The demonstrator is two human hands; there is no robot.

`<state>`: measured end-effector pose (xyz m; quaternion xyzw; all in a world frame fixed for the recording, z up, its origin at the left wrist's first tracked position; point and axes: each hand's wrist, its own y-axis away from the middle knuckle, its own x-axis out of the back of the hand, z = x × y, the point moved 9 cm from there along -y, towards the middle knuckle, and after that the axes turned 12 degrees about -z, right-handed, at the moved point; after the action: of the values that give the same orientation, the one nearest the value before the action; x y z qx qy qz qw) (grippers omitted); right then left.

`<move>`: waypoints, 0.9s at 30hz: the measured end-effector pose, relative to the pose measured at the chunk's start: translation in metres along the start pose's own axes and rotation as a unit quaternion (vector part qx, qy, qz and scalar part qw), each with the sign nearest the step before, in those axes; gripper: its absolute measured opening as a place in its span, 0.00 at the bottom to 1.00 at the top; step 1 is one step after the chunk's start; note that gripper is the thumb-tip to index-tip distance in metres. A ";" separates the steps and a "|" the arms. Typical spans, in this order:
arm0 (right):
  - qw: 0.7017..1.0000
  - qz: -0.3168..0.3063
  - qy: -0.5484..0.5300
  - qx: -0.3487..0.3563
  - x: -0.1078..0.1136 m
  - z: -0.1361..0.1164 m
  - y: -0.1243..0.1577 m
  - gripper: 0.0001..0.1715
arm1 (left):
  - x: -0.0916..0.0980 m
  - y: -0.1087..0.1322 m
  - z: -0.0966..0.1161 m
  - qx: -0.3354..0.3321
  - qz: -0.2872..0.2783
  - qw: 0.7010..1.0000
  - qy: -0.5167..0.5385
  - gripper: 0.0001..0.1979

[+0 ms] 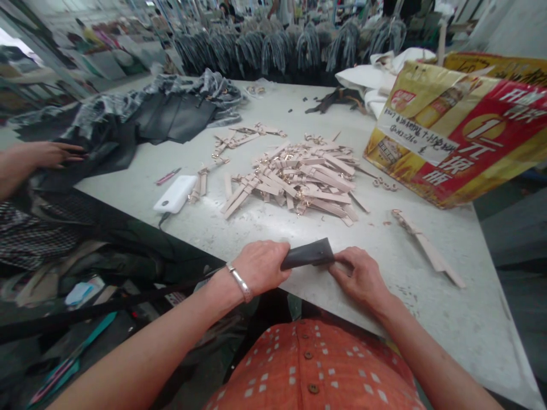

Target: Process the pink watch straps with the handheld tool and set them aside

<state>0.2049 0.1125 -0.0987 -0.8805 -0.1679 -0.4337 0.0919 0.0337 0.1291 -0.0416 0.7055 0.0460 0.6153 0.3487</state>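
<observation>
A small dark leather piece (308, 254) lies at the near edge of the white table (448, 307). My left hand (260, 266), with a silver bracelet on the wrist, is closed on its left end. My right hand (359, 277) pinches its right end. Beyond my hands a pile of beige leather straps (299, 179) with small metal fittings covers the middle of the table.
A white power bank (176, 195) and a pink tool (168, 176) lie to the left. Dark leather and grey fabric (171, 114) are heaped at the far left, where another person's hand (43, 155) rests. A red-and-gold carton (461, 131) stands at the right. A lone beige strap (427, 247) lies below the carton.
</observation>
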 end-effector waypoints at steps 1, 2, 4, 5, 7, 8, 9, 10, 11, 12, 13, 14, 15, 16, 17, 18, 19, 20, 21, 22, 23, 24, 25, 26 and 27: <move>1.000 0.003 0.004 -0.002 0.000 -0.001 0.000 0.08 | -0.001 0.001 -0.004 0.003 0.002 1.000 0.002 0.14; 1.000 0.005 0.009 -0.004 0.001 -0.002 0.000 0.08 | -0.003 0.001 -0.008 0.008 0.004 1.000 0.006 0.14; 1.000 0.010 0.017 -0.005 0.001 -0.003 -0.001 0.10 | -0.006 0.004 -0.020 0.024 0.007 0.999 0.022 0.14; 1.000 0.012 0.021 -0.008 0.002 -0.004 -0.001 0.10 | -0.009 0.006 -0.027 0.033 0.005 0.999 0.034 0.14; 0.999 0.015 0.027 -0.015 0.002 -0.004 -0.002 0.09 | -0.013 0.011 -0.039 0.048 -0.003 0.997 0.061 0.15; 0.999 0.017 0.030 -0.018 0.003 -0.004 -0.002 0.08 | -0.015 0.014 -0.044 0.052 -0.010 0.996 0.072 0.15; 0.999 0.018 0.034 -0.016 0.003 -0.006 -0.001 0.07 | -0.016 0.018 -0.047 0.053 -0.015 0.995 0.082 0.15; 0.999 0.019 0.036 -0.009 0.003 -0.008 -0.001 0.06 | -0.015 0.022 -0.050 0.052 -0.018 0.994 0.090 0.15; 0.999 0.019 0.037 0.002 0.003 -0.011 0.000 0.05 | -0.015 0.026 -0.051 0.049 -0.020 0.994 0.096 0.16; 0.999 0.018 0.037 0.016 0.003 -0.014 0.002 0.04 | -0.013 0.031 -0.051 0.045 -0.020 0.994 0.102 0.16; 0.999 0.017 0.037 0.028 0.003 -0.017 0.003 0.03 | -0.011 0.035 -0.050 0.040 -0.020 0.993 0.105 0.16; 0.998 0.016 0.036 0.039 0.003 -0.020 0.005 0.03 | -0.010 0.038 -0.048 0.035 -0.021 0.994 0.105 0.16; 0.998 0.016 0.035 0.046 0.003 -0.022 0.006 0.03 | -0.009 0.041 -0.045 0.030 -0.023 0.994 0.102 0.16; 0.998 0.017 0.035 0.051 0.003 -0.023 0.007 0.03 | -0.008 0.043 -0.042 0.027 -0.027 0.995 0.096 0.16; 0.998 0.018 0.034 0.054 0.003 -0.023 0.008 0.03 | -0.008 0.044 -0.038 0.025 -0.031 0.995 0.086 0.15; 0.998 0.019 0.033 0.055 0.003 -0.023 0.009 0.04 | -0.009 0.045 -0.034 0.022 -0.037 0.996 0.075 0.15; 0.998 0.019 0.032 0.056 0.003 -0.022 0.009 0.04 | -0.011 0.045 -0.030 0.018 -0.043 0.997 0.064 0.15; 0.998 0.019 0.031 0.056 0.003 -0.022 0.009 0.05 | -0.012 0.045 -0.025 0.012 -0.048 0.997 0.054 0.15; 0.998 0.017 0.029 0.056 0.002 -0.021 0.008 0.05 | -0.013 0.044 -0.021 0.005 -0.052 0.998 0.046 0.14; 0.998 0.017 0.027 0.057 0.001 -0.020 0.008 0.05 | -0.013 0.043 -0.017 -0.002 -0.055 0.998 0.041 0.14; 0.998 0.016 0.024 0.059 0.001 -0.019 0.008 0.05 | -0.013 0.041 -0.014 -0.008 -0.059 0.998 0.039 0.14; 0.998 0.017 0.020 0.062 0.000 -0.018 0.008 0.05 | -0.013 0.039 -0.012 -0.012 -0.061 0.997 0.037 0.14; 0.997 0.018 0.013 0.068 0.000 -0.018 0.008 0.04 | -0.012 0.036 -0.010 -0.015 -0.064 0.997 0.037 0.14; 0.997 0.020 0.006 0.074 0.000 -0.017 0.008 0.04 | -0.011 0.033 -0.007 -0.017 -0.064 0.997 0.036 0.14; 0.996 0.022 -0.001 0.081 0.000 -0.017 0.009 0.04 | -0.009 0.030 -0.005 -0.019 -0.063 0.997 0.034 0.14</move>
<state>0.1956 0.0989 -0.0886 -0.8741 -0.1833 -0.4156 0.1724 0.0162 0.1041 -0.0322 0.6728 0.0903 0.6166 0.3986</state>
